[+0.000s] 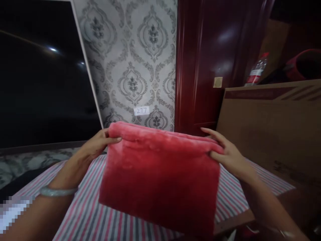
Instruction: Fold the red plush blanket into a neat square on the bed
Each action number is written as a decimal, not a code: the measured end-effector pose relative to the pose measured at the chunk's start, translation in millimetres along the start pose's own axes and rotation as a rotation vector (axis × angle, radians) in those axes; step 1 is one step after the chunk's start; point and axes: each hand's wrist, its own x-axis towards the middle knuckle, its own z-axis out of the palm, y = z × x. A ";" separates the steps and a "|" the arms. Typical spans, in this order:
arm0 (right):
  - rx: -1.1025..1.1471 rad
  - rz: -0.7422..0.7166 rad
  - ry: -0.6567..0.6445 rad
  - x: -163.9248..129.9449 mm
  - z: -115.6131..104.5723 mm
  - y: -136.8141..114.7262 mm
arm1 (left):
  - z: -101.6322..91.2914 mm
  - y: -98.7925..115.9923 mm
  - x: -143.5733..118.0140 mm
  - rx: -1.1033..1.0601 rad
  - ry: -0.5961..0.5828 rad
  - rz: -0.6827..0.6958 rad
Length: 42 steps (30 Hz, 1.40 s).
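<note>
A plush red cloth [160, 174], folded over along its top, hangs between my two hands above a striped cover. My left hand [101, 142] grips its upper left corner, with the thumb on the near face and the fingers behind. At the upper right corner, my right hand [224, 150] pinches the folded edge between the thumb and the fingers, one finger stretched out along the back. The cloth's lower part drops down toward me and hides part of the striped cover [86, 201].
A large dark screen [45, 77] stands at the left. Patterned wallpaper [130, 50] bears a paper label [141, 110] reading 277. To the right are a dark red door [213, 43], a big cardboard box [271, 127] and a plastic bottle [257, 70] with a red cap.
</note>
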 end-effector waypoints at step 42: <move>-0.083 0.409 -0.094 -142.8 165.3 88.8 | -24.2 -245.9 -186.1 1.152 0.256 0.218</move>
